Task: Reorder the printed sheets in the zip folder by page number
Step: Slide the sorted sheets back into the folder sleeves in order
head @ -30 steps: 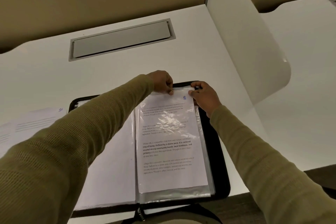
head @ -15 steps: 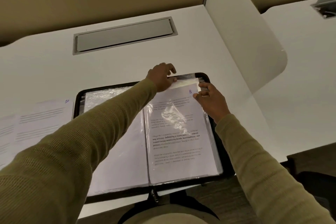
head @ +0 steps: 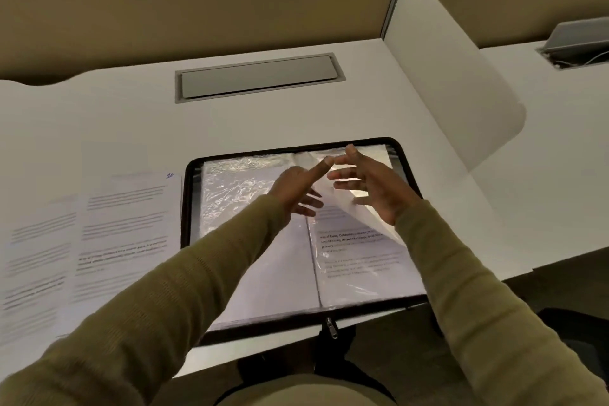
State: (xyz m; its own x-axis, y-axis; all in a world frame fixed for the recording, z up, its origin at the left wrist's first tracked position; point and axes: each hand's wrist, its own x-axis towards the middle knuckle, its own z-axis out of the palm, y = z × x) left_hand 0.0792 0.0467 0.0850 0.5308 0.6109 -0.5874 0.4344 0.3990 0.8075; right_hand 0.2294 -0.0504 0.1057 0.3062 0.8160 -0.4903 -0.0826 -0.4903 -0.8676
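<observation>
**One Sheet Up Between Our Hands**

We are holding both hands over the open zip folder (head: 189, 208), which is lying on the bench (head: 131, 128) directly beneath our fingers. Our left hand (head: 296, 184) is stretching its forefinger (head: 316, 170) straight out, the tip meeting the top of a curling white sheet (head: 339, 208). Our right hand (head: 379, 188) is spreading its fingers (head: 342, 173) wide and straight against that sheet; whether anything is pinching it, we cannot tell. Below our right fingers a printed page (head: 359, 260) is sitting in its clear sleeve. Well left of our left fingers, loose sheets (head: 125, 224) are lying flat, just beside the folder.
</observation>
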